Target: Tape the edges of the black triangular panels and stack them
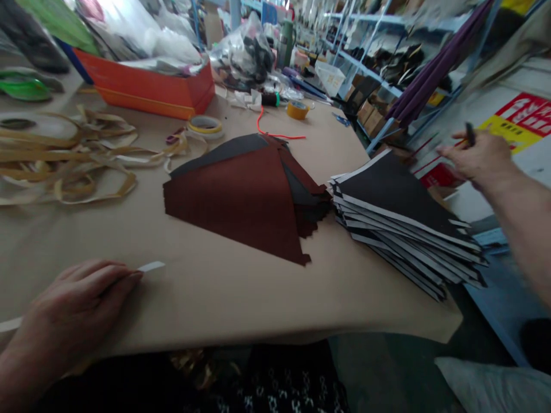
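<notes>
At the lower left my left hand is closed in a pinch near the table edge. A narrow white strip sticks out past its fingertips. More white strip shows behind the wrist; whether it is the same piece I cannot tell. Raised off the table at the right, my right hand is closed around a small tool with a dark end, its kind unclear. Between the hands lie overlapping brown fabric panels with dark grey ones among them. Nearer the right hand, a fanned stack of black panels with pale edges overhangs the table's right side.
Loose tan tape strips tangle at the left. Behind them stands an orange box with plastic bags. Tape rolls, a yellow roll and a red cord lie farther back. Blue shelving runs along the right.
</notes>
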`<state>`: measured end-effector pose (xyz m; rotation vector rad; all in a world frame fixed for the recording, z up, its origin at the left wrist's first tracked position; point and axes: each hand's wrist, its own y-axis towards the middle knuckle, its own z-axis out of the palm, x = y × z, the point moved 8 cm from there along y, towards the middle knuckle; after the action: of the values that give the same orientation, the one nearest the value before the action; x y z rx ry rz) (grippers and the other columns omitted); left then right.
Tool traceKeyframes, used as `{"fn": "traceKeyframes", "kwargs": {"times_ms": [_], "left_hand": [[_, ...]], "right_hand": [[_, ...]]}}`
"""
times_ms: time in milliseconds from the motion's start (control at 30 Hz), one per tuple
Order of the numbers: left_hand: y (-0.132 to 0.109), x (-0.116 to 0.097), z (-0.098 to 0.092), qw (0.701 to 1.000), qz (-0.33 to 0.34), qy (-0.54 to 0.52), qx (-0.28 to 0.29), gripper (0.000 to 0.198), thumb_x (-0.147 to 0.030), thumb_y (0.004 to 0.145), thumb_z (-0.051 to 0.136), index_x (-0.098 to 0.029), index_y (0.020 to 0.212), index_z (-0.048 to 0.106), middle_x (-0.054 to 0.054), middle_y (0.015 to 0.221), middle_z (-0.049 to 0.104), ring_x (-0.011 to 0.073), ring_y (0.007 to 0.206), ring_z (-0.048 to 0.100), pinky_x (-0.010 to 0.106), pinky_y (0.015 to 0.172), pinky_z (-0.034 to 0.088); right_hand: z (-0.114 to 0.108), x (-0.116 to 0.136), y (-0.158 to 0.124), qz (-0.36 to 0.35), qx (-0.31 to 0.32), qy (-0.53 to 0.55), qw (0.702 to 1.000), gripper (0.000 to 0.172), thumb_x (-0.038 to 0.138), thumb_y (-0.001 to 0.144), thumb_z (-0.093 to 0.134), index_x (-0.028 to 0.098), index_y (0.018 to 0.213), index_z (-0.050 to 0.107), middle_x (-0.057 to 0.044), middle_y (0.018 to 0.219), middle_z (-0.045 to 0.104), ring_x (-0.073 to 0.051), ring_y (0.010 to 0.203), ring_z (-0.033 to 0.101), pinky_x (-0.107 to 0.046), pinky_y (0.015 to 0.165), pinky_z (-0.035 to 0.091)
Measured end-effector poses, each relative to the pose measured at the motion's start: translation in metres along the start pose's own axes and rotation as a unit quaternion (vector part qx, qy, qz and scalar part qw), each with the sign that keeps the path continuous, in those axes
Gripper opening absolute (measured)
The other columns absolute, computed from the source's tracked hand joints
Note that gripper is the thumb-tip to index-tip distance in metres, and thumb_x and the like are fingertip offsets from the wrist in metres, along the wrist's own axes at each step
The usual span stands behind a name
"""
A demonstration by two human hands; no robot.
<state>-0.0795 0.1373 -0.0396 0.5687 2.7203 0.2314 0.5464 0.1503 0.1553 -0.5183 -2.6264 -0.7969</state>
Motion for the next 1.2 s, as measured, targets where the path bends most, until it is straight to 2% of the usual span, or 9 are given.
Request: {"fn": "traceKeyframes", "kwargs": {"times_ms": [33, 133, 233, 333, 433, 700, 933, 1067, 1200], "left_hand": [[0.000, -0.002, -0.001, 1.000, 0.003, 0.006, -0.011, 0.018, -0.033, 0.086, 0.044, -0.023, 0.079, 0.057, -0.003, 0.082, 0.059, 0.0173, 0.079, 0.055, 0.033, 0.078, 0.043], [-0.001, -0.004, -0.003, 0.999, 0.027, 0.014, -0.035, 0.025, -0.038, 0.086, 0.044, -0.021, 0.076, 0.060, 0.002, 0.079, 0.060, 0.0180, 0.075, 0.057, 0.033, 0.074, 0.044], [-0.001, -0.003, -0.002, 0.999, 0.026, 0.010, -0.030, 0.027, -0.038, 0.086, 0.045, -0.020, 0.073, 0.061, 0.004, 0.077, 0.061, 0.0183, 0.073, 0.057, 0.032, 0.074, 0.044], [-0.001, -0.005, -0.005, 0.999, 0.015, 0.001, -0.030, 0.027, -0.036, 0.087, 0.044, -0.019, 0.072, 0.060, 0.005, 0.076, 0.061, 0.0178, 0.074, 0.056, 0.031, 0.074, 0.043], [-0.002, -0.010, -0.006, 1.000, 0.008, -0.002, -0.020, 0.027, -0.034, 0.088, 0.044, -0.018, 0.073, 0.059, 0.004, 0.076, 0.060, 0.0182, 0.076, 0.055, 0.031, 0.076, 0.042], [-0.003, -0.008, -0.003, 1.000, -0.003, -0.006, -0.010, 0.029, -0.036, 0.090, 0.041, -0.019, 0.073, 0.058, 0.004, 0.077, 0.058, 0.0193, 0.079, 0.053, 0.033, 0.078, 0.041], [-0.004, -0.011, -0.007, 0.998, -0.015, -0.047, -0.028, 0.030, -0.035, 0.090, 0.041, -0.019, 0.069, 0.055, 0.004, 0.074, 0.054, 0.0204, 0.077, 0.050, 0.034, 0.075, 0.038], [-0.006, -0.013, -0.010, 0.997, -0.033, -0.057, -0.036, 0.029, -0.031, 0.091, 0.041, -0.019, 0.068, 0.053, 0.004, 0.074, 0.054, 0.0202, 0.077, 0.049, 0.034, 0.075, 0.037], [-0.008, -0.013, -0.011, 0.995, -0.055, -0.076, -0.040, 0.026, -0.029, 0.089, 0.044, -0.018, 0.067, 0.053, 0.004, 0.074, 0.055, 0.0194, 0.079, 0.050, 0.033, 0.077, 0.038]], "right_hand": [[0.013, 0.018, -0.012, 0.002, -0.012, -0.034, 0.999, 0.027, 0.030, 0.076, 0.064, 0.015, 0.099, 0.066, -0.002, 0.079, 0.061, -0.018, 0.087, 0.061, -0.033, 0.071, 0.038], [0.093, 0.102, -0.060, -0.118, 0.150, 0.012, 0.982, 0.030, 0.033, 0.079, 0.063, 0.017, 0.103, 0.068, -0.003, 0.084, 0.066, -0.016, 0.076, 0.062, -0.028, 0.070, 0.044], [0.170, 0.159, -0.099, -0.145, 0.259, 0.020, 0.955, 0.024, 0.036, 0.075, 0.067, 0.018, 0.090, 0.071, -0.001, 0.078, 0.068, -0.016, 0.073, 0.062, -0.025, 0.066, 0.044], [0.220, 0.181, -0.106, -0.120, 0.274, -0.006, 0.954, 0.034, 0.044, 0.071, 0.069, 0.015, 0.088, 0.069, -0.008, 0.086, 0.069, -0.022, 0.083, 0.062, -0.028, 0.070, 0.044], [0.244, 0.182, -0.097, -0.078, 0.267, -0.022, 0.960, 0.041, 0.047, 0.069, 0.070, 0.013, 0.092, 0.066, -0.012, 0.093, 0.067, -0.024, 0.088, 0.061, -0.029, 0.071, 0.043], [0.266, 0.178, -0.075, 0.031, 0.344, 0.016, 0.938, 0.027, 0.039, 0.083, 0.063, 0.012, 0.086, 0.062, 0.000, 0.071, 0.060, -0.009, 0.058, 0.055, -0.022, 0.054, 0.044], [0.273, 0.207, -0.071, 0.094, 0.372, 0.039, 0.923, 0.028, 0.033, 0.091, 0.055, 0.014, 0.112, 0.057, -0.007, 0.106, 0.061, -0.016, 0.086, 0.061, -0.034, 0.073, 0.054], [0.257, 0.240, -0.080, 0.044, 0.357, 0.078, 0.930, 0.028, 0.032, 0.091, 0.055, 0.013, 0.111, 0.057, -0.007, 0.106, 0.060, -0.016, 0.086, 0.061, -0.034, 0.073, 0.053], [0.207, 0.300, -0.084, -0.060, 0.332, 0.172, 0.925, 0.016, 0.021, 0.089, 0.057, 0.015, 0.103, 0.058, 0.003, 0.072, 0.056, -0.006, 0.051, 0.047, -0.020, 0.049, 0.040]]}}
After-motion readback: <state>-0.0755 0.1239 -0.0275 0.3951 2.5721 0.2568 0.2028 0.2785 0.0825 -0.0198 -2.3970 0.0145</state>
